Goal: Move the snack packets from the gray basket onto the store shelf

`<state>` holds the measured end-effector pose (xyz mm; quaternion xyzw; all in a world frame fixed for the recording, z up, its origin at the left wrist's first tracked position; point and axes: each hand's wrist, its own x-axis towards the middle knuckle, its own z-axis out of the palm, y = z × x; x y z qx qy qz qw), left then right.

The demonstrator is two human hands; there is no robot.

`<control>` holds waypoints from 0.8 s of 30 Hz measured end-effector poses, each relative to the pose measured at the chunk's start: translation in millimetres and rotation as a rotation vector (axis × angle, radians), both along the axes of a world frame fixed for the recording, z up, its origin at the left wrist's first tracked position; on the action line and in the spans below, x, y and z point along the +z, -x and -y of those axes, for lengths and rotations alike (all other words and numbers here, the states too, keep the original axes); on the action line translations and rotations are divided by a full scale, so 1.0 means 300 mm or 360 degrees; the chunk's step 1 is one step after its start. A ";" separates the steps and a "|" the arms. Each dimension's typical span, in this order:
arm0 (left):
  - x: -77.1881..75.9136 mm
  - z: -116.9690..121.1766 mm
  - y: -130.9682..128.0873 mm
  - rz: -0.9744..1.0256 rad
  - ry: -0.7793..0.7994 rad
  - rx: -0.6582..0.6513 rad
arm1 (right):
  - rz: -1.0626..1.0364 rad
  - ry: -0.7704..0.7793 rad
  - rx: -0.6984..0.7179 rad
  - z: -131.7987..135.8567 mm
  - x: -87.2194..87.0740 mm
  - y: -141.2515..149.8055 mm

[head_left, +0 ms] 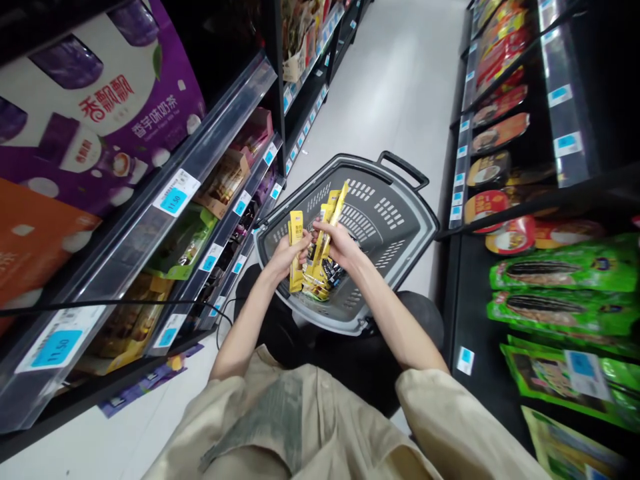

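Note:
A grey plastic shopping basket [367, 319] stands between my knees on the aisle floor. Above its opening, my left hand [289, 253] is closed on a slim yellow packet [297, 223] held upright. Beside it, my right hand [336, 241] is wrapped round several more slim yellow packets [340, 200], which fan out past the fingers. The two hands nearly touch at the fingertips. Lower in the basket lie more yellow packets [316, 283] and some dark packets [332, 272], partly hidden by the hands.
On the left, shelves with price tags [176, 192] hold a large purple milk tea package [115, 100] and small boxes [225, 181]. To the right, a dark shelf carries green snack bags [560, 273] and round tubs [487, 210]. The pale floor [395, 80] runs ahead between them.

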<state>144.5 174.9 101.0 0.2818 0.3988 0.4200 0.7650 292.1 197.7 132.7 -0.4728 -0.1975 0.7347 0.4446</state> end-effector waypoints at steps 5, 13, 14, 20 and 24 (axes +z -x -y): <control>-0.052 -0.002 -0.005 -0.0473 -0.0412 0.0097 | -0.0096 -0.0084 -0.0042 0.032 -0.003 0.047; -0.027 0.000 0.002 -0.0567 -0.0487 0.0121 | -0.0014 -0.0234 -0.0033 0.006 0.010 -0.016; -0.016 0.001 0.004 -0.0529 -0.0413 0.0125 | 0.0029 -0.0290 -0.0012 0.003 0.015 -0.028; 0.024 0.011 0.003 -0.0328 -0.0218 0.0281 | 0.0352 -0.0424 -0.0282 -0.021 0.024 -0.088; 0.027 0.007 0.000 -0.0269 -0.0125 0.0293 | 0.0474 -0.0401 -0.0324 -0.044 0.029 -0.140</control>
